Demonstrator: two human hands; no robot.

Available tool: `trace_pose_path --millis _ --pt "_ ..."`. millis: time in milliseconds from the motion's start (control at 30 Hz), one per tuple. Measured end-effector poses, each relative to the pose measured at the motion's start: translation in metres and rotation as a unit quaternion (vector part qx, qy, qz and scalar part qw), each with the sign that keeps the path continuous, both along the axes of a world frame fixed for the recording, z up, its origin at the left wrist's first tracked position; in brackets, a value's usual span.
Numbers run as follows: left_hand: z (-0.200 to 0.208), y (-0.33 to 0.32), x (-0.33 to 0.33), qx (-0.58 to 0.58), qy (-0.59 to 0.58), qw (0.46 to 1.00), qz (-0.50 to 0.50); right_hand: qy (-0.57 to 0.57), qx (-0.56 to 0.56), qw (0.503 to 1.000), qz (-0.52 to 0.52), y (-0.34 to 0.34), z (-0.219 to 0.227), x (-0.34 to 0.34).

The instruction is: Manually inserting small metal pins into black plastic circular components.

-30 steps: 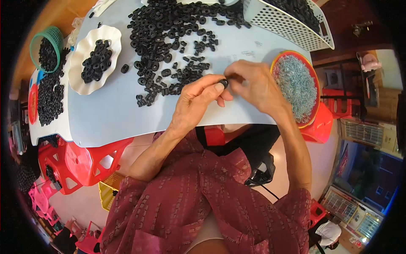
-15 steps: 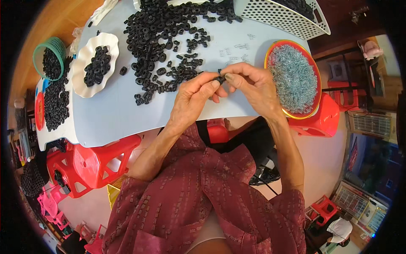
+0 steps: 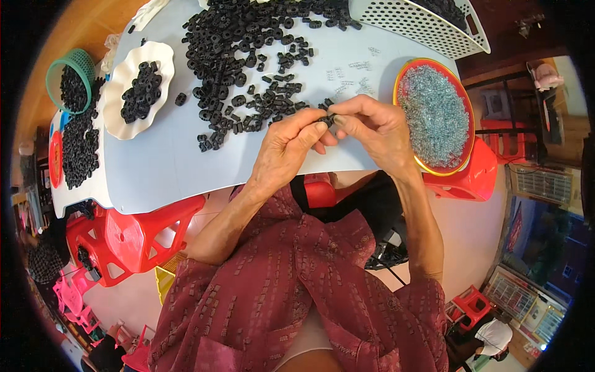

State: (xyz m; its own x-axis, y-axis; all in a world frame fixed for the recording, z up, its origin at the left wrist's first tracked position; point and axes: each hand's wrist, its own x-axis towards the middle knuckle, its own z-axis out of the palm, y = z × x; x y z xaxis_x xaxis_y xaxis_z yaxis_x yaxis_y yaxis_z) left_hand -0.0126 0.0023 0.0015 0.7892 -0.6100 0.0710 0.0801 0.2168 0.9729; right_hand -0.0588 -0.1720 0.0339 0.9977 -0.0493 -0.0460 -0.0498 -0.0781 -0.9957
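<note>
Between the fingertips of both hands is a small black ribbed part [image 3: 326, 119], partly hidden by the fingers. My left hand [image 3: 286, 144] pinches it from the left, thumb against forefinger. From the other side my right hand [image 3: 373, 129] meets it with thumb and forefinger; anything smaller in that pinch is too small to make out. Just beyond the hands spreads a large heap of similar black parts [image 3: 217, 68] on the pale table [image 3: 161, 180]. To the right of my right hand sits a red, yellow-rimmed bowl [image 3: 469, 99] full of small clear bluish pieces [image 3: 432, 115].
A scalloped white dish [image 3: 118, 118] holds black parts at the left, near a green basket [image 3: 79, 61] and another black heap [image 3: 80, 155]. A perforated white basket [image 3: 415, 28] stands at the far right. Red stools [image 3: 139, 239] flank the table.
Both hands stay together at nearly the same spot, with the fingers shifted slightly around the black part. The whole view has moved a little.
</note>
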Motion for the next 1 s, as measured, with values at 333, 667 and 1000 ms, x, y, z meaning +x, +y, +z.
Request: trace_pose_path --millis 333,667,1000 --pt "0.005 -0.005 -0.005 0.119 -0.076 0.989 0.040 -0.093 -0.008 0.993 -0.072 0.012 -0.024 -0.009" --pt "0.006 -0.018 -0.004 0.153 -0.110 0.981 0.048 -0.240 -0.198 0.942 -0.128 0.009 -0.026 -0.011" --pt "0.003 -0.013 0.010 0.055 0.081 0.995 0.006 -0.199 -0.250 0.936 -0.147 0.015 -0.022 -0.009"
